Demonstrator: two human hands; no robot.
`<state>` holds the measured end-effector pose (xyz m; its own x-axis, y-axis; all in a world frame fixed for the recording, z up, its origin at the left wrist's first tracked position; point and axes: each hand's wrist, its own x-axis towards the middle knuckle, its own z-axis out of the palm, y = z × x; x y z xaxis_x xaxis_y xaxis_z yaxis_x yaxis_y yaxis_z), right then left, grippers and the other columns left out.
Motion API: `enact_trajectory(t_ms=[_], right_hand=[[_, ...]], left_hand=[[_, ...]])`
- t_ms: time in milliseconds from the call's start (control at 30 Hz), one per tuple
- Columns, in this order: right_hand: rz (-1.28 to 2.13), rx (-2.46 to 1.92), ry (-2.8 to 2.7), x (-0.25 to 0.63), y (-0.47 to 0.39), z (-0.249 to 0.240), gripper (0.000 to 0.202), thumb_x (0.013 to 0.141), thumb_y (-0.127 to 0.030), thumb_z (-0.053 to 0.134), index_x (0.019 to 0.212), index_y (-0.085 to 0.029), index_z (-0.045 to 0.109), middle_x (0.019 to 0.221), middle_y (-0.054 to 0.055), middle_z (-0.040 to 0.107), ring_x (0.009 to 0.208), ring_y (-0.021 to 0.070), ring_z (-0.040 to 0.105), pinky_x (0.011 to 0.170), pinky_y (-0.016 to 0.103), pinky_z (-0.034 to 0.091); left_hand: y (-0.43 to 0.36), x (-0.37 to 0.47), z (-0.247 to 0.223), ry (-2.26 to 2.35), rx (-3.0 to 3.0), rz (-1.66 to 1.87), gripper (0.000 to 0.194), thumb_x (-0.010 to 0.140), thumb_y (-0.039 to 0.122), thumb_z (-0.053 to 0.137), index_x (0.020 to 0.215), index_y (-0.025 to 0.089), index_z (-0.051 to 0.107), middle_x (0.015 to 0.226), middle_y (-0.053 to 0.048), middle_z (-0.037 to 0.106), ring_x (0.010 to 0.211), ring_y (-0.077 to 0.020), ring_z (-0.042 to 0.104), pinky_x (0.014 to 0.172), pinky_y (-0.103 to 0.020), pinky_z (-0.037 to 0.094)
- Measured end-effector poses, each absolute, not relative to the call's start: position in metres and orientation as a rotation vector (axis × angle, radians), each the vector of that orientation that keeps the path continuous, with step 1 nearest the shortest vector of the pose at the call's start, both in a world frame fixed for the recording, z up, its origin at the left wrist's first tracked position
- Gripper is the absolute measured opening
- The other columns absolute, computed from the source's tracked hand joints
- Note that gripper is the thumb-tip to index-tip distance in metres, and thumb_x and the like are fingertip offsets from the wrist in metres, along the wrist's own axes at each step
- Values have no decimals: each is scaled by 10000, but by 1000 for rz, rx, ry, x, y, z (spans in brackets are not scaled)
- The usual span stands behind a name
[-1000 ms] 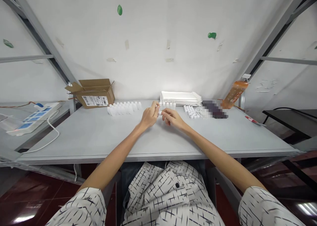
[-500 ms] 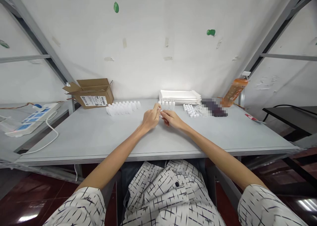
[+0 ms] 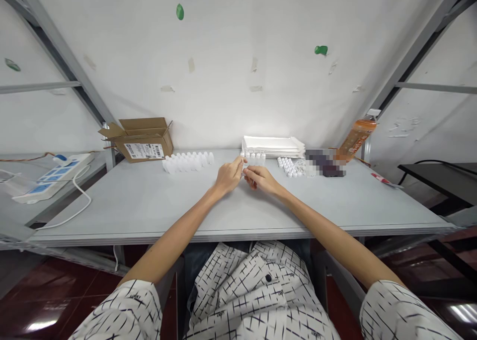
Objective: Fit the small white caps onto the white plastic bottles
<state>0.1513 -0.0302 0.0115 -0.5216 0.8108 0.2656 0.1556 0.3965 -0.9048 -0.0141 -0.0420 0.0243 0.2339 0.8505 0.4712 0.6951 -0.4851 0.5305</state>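
Note:
My left hand (image 3: 228,176) is closed, thumb and index finger pinched together above the table. Close beside it on the right, my right hand (image 3: 261,178) is also in a pinch, its fingertips nearly meeting the left ones. Something small and pale is between the fingertips, mostly hidden by the fingers. Just behind the hands stands a short row of small capped plastic bottles (image 3: 258,158). Off to the left are several translucent, uncapped-looking small bottles (image 3: 188,162) in rows. To the right lies a cluster of small white caps (image 3: 289,167).
An open cardboard box (image 3: 143,140) sits at the back left, a stack of white trays (image 3: 274,145) at the back centre. A blurred dark item (image 3: 328,165) and an orange drink bottle (image 3: 357,140) are at right. A power strip (image 3: 54,178) with a white cable lies far left.
The view has shifted slightly, so everything sits a little further right. Both hands stay together in nearly the same place, with only small finger movement.

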Motion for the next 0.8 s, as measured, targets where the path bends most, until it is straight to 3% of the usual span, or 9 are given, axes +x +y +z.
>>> enact_trajectory(t_ms=[233, 400, 600, 800], right_hand=[[1251, -806, -1855, 149, -29, 12, 563, 851, -682, 545, 576, -210, 413, 514, -46, 393, 422, 97, 429, 450, 263, 342], [1224, -866, -1807, 150, -28, 17, 603, 866, -711, 490, 539, -208, 425, 490, -30, 398, 443, 106, 429, 471, 268, 352], [806, -944, -1654, 160, -26, 25, 374, 849, -546, 612, 714, -201, 560, 587, -24, 482, 513, 110, 410, 497, 261, 343], [661, -1005, -1778, 158, -29, 26, 171, 795, -360, 674, 761, -194, 652, 751, 31, 647, 641, 145, 545, 565, 268, 402]], left_hand=[[-41, -12, 22, 1504, 2292, 1102, 363, 984, 258, 253, 1067, 198, 600, 520, 46, 483, 542, -163, 534, 628, -260, 379], [-40, -14, 24, 1606, 2320, 1103, 366, 986, 249, 266, 1062, 196, 620, 552, 24, 546, 567, -176, 566, 629, -267, 383], [-37, -12, 18, 1706, 2464, 814, 331, 948, 202, 348, 1089, 214, 647, 741, -32, 698, 708, -220, 655, 662, -286, 420], [-41, -7, 17, 1764, 2571, 537, 345, 968, 219, 324, 1077, 176, 648, 820, -102, 718, 769, -274, 679, 668, -326, 432]])
